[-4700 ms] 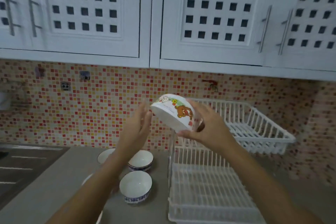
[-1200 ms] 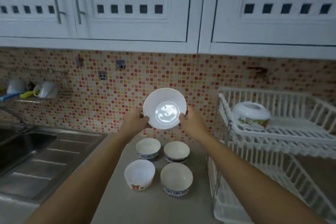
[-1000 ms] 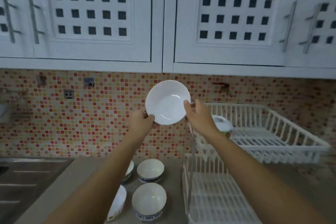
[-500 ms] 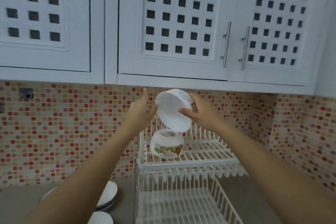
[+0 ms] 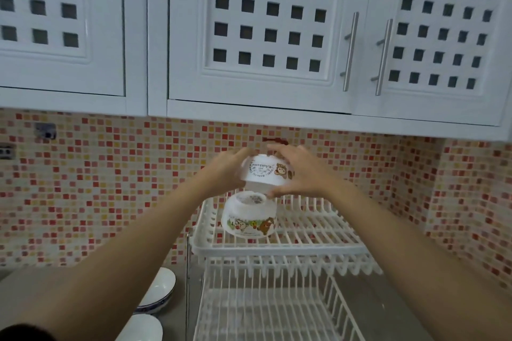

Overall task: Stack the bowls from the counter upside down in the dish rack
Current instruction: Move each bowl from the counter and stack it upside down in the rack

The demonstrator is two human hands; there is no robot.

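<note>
I hold a white bowl with cartoon bear prints (image 5: pixel 266 173) upside down between both hands. My left hand (image 5: pixel 225 167) grips its left side and my right hand (image 5: pixel 300 171) its right side. It hovers just above a second cartoon bowl (image 5: pixel 249 214), which rests upside down on the upper tier of the white dish rack (image 5: pixel 304 241). The two bowls look close but apart. On the grey counter at lower left, a blue-rimmed bowl (image 5: pixel 158 292) and another white bowl (image 5: pixel 142 329) stand upright, partly hidden by my left forearm.
The rack's lower tier (image 5: pixel 266 310) holds nothing that I can see. White upper cabinets (image 5: pixel 263 36) hang low above the rack. A red and yellow mosaic backsplash (image 5: pixel 110 174) runs behind. The right wall corner stands close to the rack.
The held bowl has turned from tilted to fully upside down and come down closer to the bowl in the rack. My view has shifted slightly lower.
</note>
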